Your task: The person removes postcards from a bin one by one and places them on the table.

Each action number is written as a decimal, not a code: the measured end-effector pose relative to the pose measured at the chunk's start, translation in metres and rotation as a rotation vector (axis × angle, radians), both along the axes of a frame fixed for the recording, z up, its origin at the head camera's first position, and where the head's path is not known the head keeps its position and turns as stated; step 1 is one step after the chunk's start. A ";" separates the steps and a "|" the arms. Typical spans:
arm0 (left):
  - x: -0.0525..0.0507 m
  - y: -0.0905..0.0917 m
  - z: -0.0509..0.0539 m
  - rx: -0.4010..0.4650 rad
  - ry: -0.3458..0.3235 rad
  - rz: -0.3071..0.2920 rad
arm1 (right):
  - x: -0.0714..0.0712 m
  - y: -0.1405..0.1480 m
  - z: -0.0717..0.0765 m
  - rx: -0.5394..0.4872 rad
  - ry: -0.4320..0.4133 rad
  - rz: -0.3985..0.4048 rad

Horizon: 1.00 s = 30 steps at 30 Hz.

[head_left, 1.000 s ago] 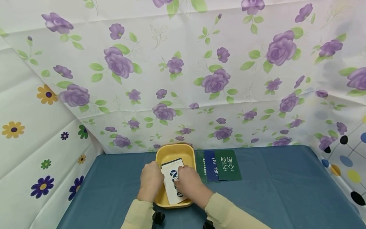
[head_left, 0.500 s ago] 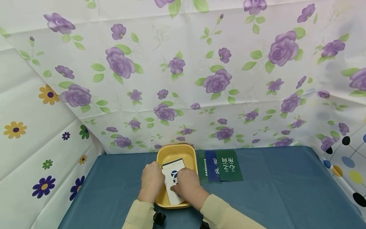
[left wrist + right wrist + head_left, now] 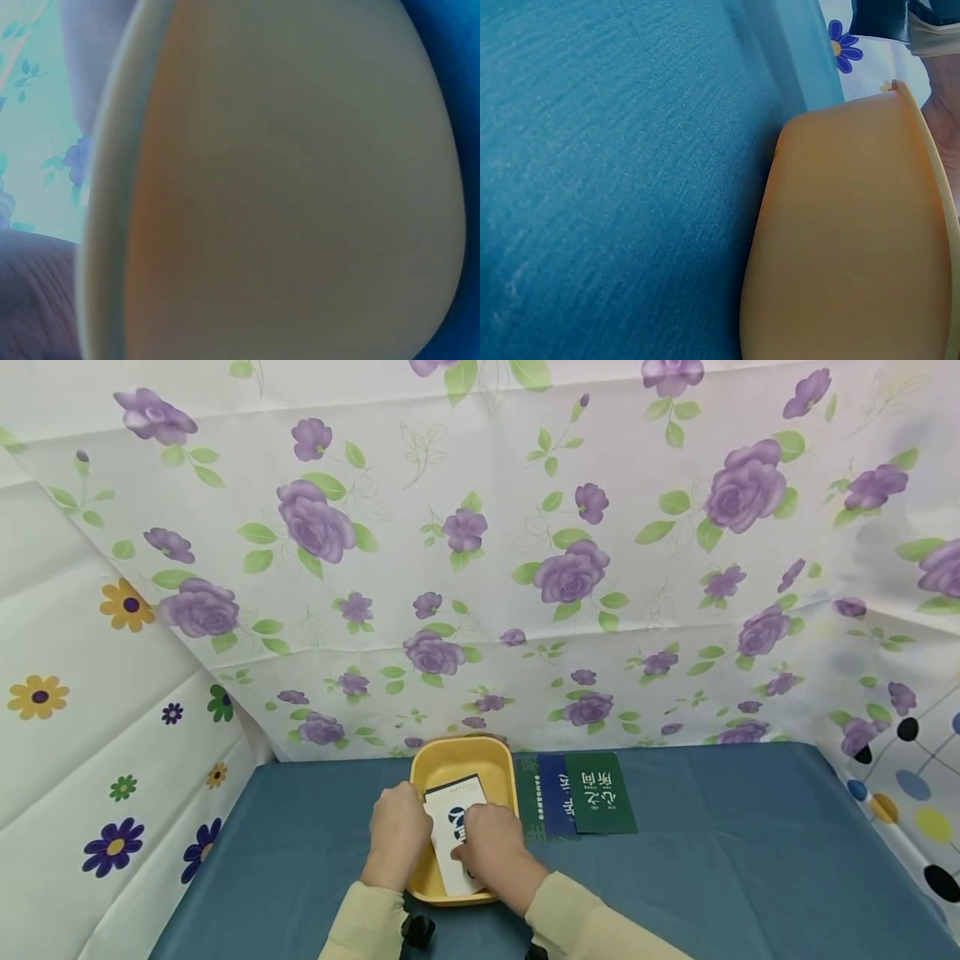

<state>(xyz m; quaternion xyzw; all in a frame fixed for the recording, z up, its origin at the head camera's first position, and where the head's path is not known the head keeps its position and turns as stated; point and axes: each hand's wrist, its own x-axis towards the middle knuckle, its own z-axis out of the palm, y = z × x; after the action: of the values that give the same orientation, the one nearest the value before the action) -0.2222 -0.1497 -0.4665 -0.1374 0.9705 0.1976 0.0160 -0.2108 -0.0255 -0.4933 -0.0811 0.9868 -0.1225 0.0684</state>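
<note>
"How far along?"

"Perhaps partway: green and blue cards (image 3: 581, 818) lie right of the yellow tray (image 3: 456, 762); the white card (image 3: 447, 835) inside seems left."

"Hands?"

"Both curled, left hand (image 3: 400, 827) at the tray's left rim, right hand (image 3: 495, 843) over the white card; pinching, I cannot tell. Blue cloth (image 3: 705, 843) lies beneath the tray, a flowered sheet (image 3: 495, 502) behind."

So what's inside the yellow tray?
A white card with dark print; a dark edge shows at its far end. The right grip covers much of its right side; what lies underneath is otherwise hidden.
</note>
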 end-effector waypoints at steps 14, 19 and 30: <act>-0.001 0.001 -0.002 0.004 -0.004 0.000 | 0.005 -0.004 -0.002 0.107 0.120 0.043; -0.001 0.000 -0.002 -0.005 0.006 -0.005 | 0.007 -0.005 -0.003 0.150 0.161 0.042; -0.001 0.000 -0.001 -0.020 0.008 -0.008 | 0.008 -0.002 0.004 0.165 0.263 0.002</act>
<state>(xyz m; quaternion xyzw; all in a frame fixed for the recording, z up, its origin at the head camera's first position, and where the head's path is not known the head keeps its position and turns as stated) -0.2230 -0.1501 -0.4678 -0.1330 0.9730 0.1885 0.0118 -0.2032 -0.0272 -0.4890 -0.0915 0.9939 -0.0293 -0.0547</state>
